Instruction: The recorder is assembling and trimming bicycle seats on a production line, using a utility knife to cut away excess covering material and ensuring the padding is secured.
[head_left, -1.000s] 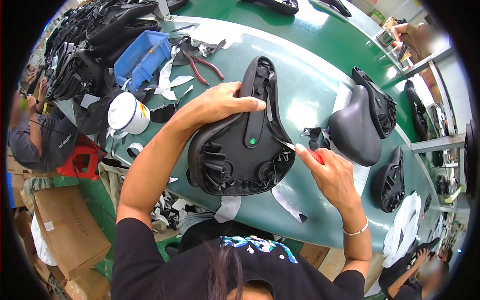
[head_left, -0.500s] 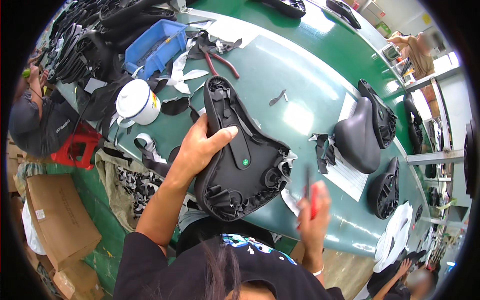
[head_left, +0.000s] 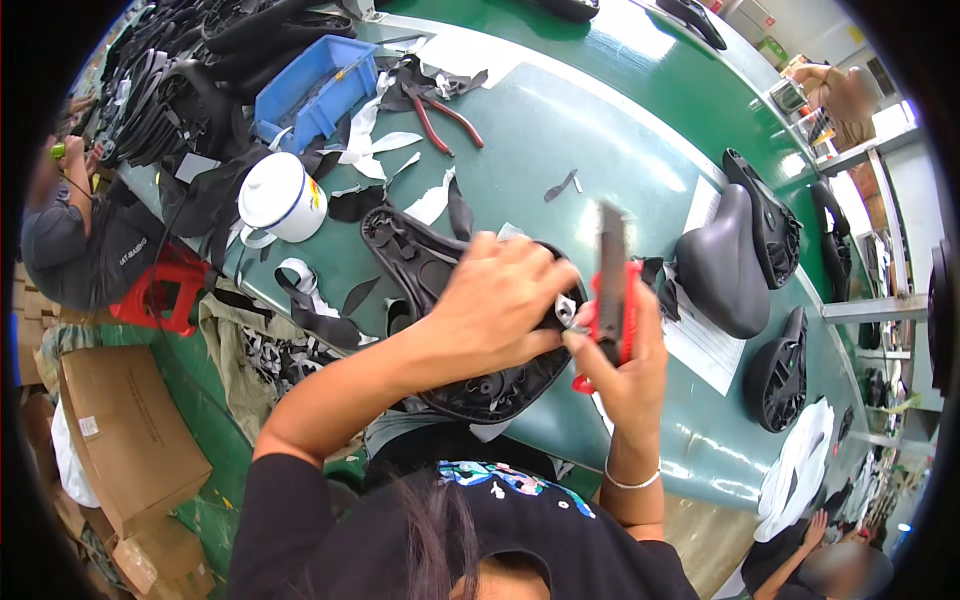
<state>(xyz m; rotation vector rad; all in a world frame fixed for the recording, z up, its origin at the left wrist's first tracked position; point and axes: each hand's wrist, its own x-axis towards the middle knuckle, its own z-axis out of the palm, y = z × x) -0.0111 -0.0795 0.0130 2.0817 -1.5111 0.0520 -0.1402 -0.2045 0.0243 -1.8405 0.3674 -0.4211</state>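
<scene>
Left hand closed over an upturned black bicycle saddle, pressing it onto the table's near edge; right hand gripping a red utility knife, blade raised upright, just beside the left fingers. Beneath: long green worktable, glossy under window glare. Stacked black saddle shells at far left. Finished saddles at right. Cardboard box on the green floor. Blue plastic bin. White lidded mug. Red-handled pliers. Scattered black and white trimmings.
</scene>
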